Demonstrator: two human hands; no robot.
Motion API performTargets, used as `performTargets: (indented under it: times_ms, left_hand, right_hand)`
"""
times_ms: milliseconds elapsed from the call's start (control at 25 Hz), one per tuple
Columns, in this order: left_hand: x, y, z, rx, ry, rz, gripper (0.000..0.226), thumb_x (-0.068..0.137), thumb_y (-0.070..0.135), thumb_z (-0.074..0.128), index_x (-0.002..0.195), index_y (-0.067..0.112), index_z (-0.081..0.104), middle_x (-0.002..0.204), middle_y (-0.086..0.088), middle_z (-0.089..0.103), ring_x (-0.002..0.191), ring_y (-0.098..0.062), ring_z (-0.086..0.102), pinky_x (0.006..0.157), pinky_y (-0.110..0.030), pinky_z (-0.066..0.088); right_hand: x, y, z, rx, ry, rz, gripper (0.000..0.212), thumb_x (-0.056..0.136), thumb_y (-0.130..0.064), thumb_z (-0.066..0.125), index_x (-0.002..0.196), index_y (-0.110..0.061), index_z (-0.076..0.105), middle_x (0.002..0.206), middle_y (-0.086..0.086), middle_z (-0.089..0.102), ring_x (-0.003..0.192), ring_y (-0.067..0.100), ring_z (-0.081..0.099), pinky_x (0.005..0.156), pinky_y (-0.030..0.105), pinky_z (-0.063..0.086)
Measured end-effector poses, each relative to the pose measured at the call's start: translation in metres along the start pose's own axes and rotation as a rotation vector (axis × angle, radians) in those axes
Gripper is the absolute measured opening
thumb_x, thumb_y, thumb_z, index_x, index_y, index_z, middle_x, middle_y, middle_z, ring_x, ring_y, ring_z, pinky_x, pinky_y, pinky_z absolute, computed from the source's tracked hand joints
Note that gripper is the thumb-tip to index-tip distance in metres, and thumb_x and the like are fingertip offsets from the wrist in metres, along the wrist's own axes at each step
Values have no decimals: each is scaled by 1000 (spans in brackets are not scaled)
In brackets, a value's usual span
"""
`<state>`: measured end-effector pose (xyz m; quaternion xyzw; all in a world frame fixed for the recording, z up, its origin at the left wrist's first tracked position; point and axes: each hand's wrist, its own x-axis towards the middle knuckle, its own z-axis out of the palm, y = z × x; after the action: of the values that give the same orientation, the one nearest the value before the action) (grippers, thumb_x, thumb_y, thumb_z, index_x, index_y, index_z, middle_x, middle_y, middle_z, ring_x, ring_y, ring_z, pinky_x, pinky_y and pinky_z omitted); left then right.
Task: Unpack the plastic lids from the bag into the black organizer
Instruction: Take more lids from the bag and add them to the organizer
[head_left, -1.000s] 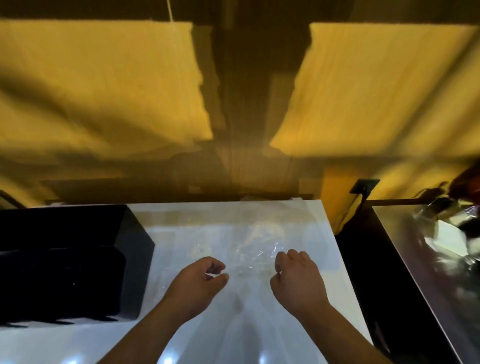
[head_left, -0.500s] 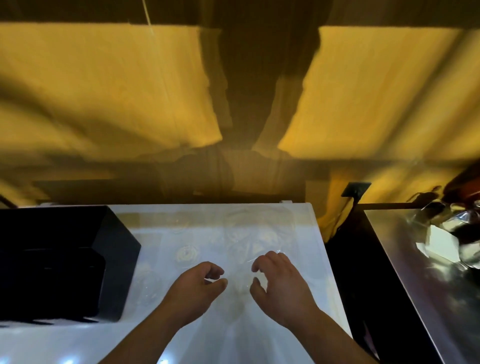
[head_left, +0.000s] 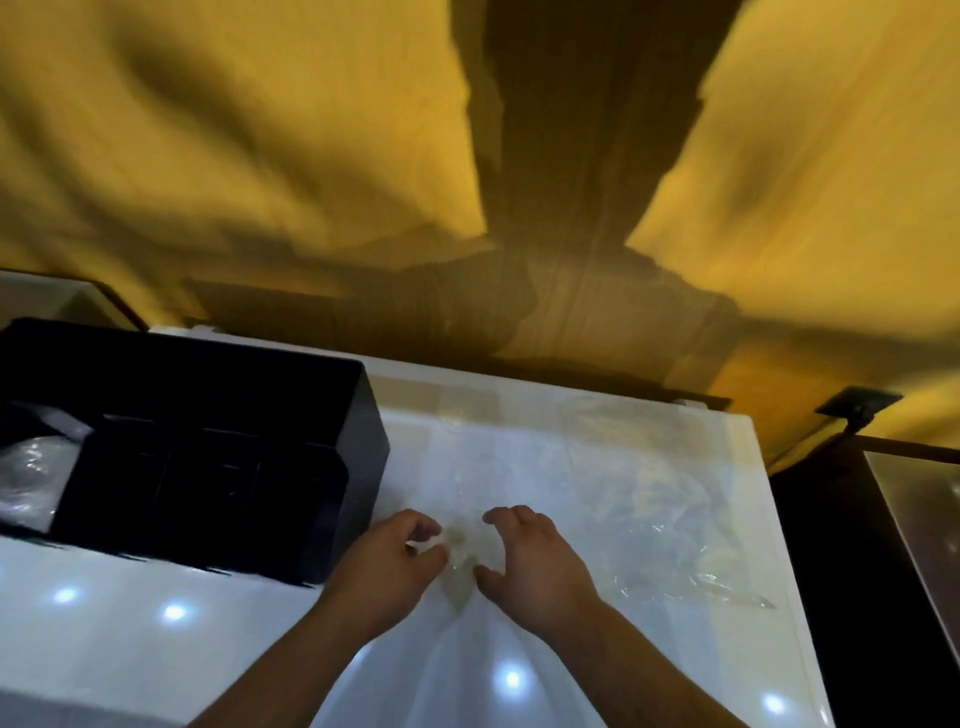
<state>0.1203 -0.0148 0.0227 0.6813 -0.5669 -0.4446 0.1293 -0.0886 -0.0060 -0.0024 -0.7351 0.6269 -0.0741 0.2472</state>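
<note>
White table (head_left: 130, 654) | left hand (head_left: 392, 569) pinches bag (head_left: 654, 519), right hand (head_left: 537, 566) touching | organizer (head_left: 218, 467) adjacent

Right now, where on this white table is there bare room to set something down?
Bare: the table strip between the black organizer and the near edge, left of the left hand. Crowded: the clear bag sprawls from the right hand toward the right edge.

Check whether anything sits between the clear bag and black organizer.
Nothing visible: only bare white table lies between the clear bag and the black organizer. The left hand, pinching the bag's edge, is nearest it.
</note>
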Motion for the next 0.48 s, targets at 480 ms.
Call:
performTargets:
  times_ms: [480]
  left_hand:
    - [1,-10,-5,-209,-67,-141,30,90,51,73,114,44,57,115,24,64,104,-5,66,80,-25,52]
  right_hand:
    - [6,-11,30,23,232,-25,76,73,-64,72,135,-23,54,122,-2,58,107,19,57,91,30,50]
